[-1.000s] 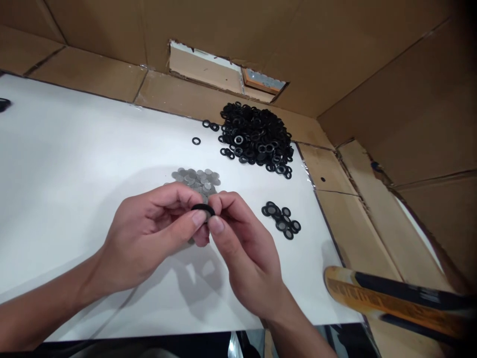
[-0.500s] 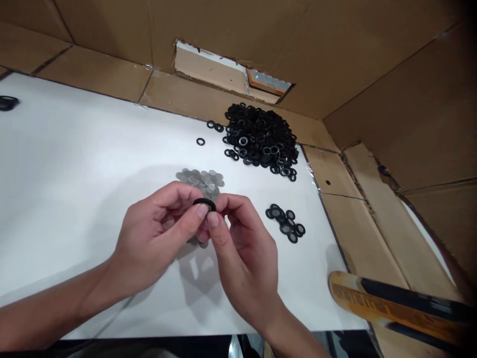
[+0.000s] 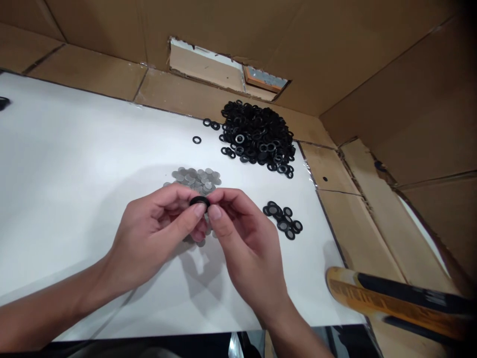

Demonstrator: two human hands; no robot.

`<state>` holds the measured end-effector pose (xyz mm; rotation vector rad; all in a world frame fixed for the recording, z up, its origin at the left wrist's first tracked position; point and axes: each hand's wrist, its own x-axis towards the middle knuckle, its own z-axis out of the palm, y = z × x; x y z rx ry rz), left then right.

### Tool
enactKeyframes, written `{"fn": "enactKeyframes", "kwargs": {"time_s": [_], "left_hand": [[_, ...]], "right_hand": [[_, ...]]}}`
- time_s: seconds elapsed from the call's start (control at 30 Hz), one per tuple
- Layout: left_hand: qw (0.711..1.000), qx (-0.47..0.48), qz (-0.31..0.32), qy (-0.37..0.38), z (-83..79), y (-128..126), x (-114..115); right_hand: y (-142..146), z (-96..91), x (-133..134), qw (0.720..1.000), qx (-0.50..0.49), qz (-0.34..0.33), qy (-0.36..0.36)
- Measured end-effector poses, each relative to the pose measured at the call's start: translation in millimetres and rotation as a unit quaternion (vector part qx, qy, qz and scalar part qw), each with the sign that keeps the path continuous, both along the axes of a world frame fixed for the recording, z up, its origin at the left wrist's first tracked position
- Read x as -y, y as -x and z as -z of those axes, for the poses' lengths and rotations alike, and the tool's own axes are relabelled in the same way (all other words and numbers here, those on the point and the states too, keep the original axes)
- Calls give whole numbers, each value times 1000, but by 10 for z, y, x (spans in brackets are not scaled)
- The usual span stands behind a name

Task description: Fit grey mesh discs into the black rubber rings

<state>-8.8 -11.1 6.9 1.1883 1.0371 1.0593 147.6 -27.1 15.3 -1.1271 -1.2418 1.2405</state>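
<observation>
My left hand pinches a black rubber washer between thumb and fingers, tilted nearly edge-on. On the washer's right edge, the thumb and forefinger of my right hand also grip it. Fingers and the angle hide most of the opening, so I cannot tell how anything sits inside. Beneath and beyond my hands lies a spread of thin grey discs, partly covered by them. To the right is a small group of black washers with grey discs in their centres.
A large heap of black washers stands at the back, with a loose washer to its left. Cardboard walls border the white table. A yellow and black cylindrical object juts in at lower right.
My right thumb has drawn slightly back to the washer's right edge, and its forefinger has shifted a little. The whole view has moved slightly. The washer stays in my hands.
</observation>
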Motion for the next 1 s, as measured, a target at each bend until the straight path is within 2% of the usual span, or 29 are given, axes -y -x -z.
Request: {"fn": "enactKeyframes", "kwargs": {"time_s": [0.17, 0.4, 0.57, 0.83, 1.0], "left_hand": [[1000, 3, 12, 13, 8, -13, -22], [998, 17, 58, -1, 12, 23, -23], [998, 15, 59, -20, 11, 27, 7], [999, 15, 17, -28, 5, 12, 30], [1000, 18, 11, -23, 8, 0, -7]], "right_hand": [[-15, 23, 10, 1000, 10, 23, -5], [-43, -5, 0, 997, -6, -67, 33], [-19, -31, 40, 996, -5, -84, 42], [20, 30, 63, 999, 18, -49, 2], [24, 60, 54, 1000, 7, -16, 3]]}}
